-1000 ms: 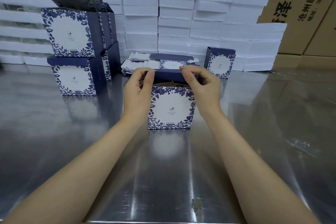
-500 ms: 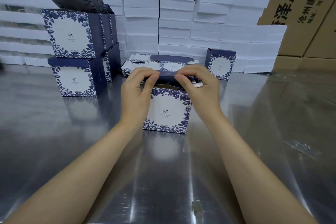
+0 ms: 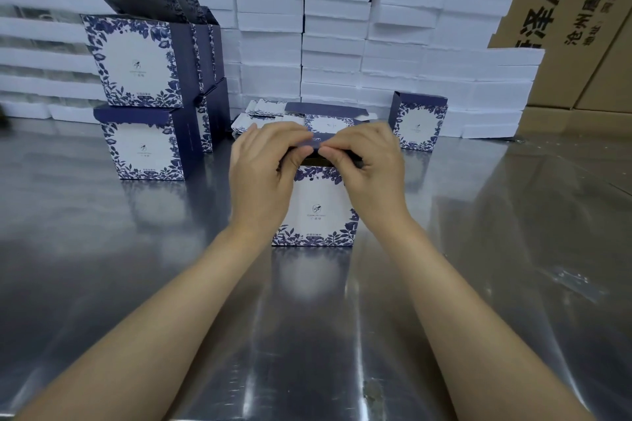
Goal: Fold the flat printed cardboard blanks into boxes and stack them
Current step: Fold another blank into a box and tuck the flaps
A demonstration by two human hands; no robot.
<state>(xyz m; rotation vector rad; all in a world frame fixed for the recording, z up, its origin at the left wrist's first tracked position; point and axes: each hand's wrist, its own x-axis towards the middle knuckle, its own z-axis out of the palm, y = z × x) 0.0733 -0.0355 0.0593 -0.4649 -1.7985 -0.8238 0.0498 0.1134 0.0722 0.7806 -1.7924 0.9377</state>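
Steel tabletop, backed by white foam slabs and brown cartons.

Item 1: box, upright at centre, base on the tabletop, printed face toward the person. Its lid flap is dark blue, with the long axis running left to right, bent over the open top and apparently not yet tucked.

Left hand and right hand: both curl over the flap and pinch it, 1 at each end, equally near.

Item 2: stack of finished boxes, far left, well apart from the hands, on the left hand's side.

Item 3: flat blanks, just behind the hands.

Item 4: 1 lone box, right rear.

Judgement: the flap tucks downward next, then the carry to the stack runs leftward.
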